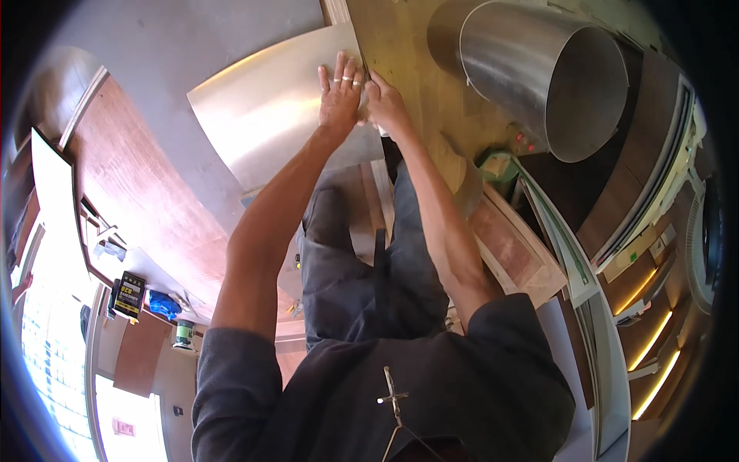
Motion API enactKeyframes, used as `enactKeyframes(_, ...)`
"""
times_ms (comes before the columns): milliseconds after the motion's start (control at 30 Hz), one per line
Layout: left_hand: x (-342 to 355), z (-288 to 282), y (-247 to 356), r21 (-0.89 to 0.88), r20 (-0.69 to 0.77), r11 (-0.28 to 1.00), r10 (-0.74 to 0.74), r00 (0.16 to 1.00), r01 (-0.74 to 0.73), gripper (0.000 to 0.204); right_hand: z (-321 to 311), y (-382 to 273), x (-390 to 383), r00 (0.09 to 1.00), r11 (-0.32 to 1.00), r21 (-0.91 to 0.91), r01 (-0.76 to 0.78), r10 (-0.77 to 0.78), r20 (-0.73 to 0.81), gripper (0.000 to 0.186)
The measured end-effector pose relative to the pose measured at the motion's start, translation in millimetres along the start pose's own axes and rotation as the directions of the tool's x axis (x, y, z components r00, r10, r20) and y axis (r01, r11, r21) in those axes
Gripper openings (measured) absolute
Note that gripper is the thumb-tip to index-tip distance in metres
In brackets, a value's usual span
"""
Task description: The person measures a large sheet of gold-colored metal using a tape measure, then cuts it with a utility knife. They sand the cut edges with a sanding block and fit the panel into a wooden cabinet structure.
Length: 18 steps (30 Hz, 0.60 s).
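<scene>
A shiny, silvery metal-looking sheet point(262, 100) lies on the grey worktop, at the end in front of me. My left hand point(339, 102) rests palm down on it near its right edge. Its fingers are stretched out and spread, with pale bands around some of them. Close beside it, my right hand point(386, 106) is closed at the sheet's right edge. A dark sliver shows by its fingertips and a bit of white below the palm; what it holds is mostly hidden.
A large, open-ended metallic cylinder point(508, 58) stands at the far right. Leaning panels point(639, 177) and a fan point(704, 239) line the right side. A reddish wooden board point(131, 146) lies left of the grey worktop point(177, 46). A black box point(129, 296) and blue bundle point(163, 305) sit lower left.
</scene>
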<state>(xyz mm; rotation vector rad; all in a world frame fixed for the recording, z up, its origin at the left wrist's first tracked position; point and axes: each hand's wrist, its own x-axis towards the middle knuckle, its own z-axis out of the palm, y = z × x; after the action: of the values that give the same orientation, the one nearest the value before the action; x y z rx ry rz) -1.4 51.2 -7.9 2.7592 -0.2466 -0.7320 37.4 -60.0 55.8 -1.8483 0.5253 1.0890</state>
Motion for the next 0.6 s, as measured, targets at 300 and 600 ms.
enactKeyframes(300, 1, 3, -1, 0.041, 0.002, 0.999, -0.012, 1.000, 0.012, 0.111, -1, 1, 4, 0.999, 0.999, -0.022, 0.040, -0.040, 0.002, 0.053)
enactKeyframes(600, -2, -2, 5, -0.002, 0.034, 1.000, -0.013, 0.999, 0.013, 0.110, 7, 31, 20, 0.986, 0.984, 0.080, 0.160, -0.155, -0.068, 0.054)
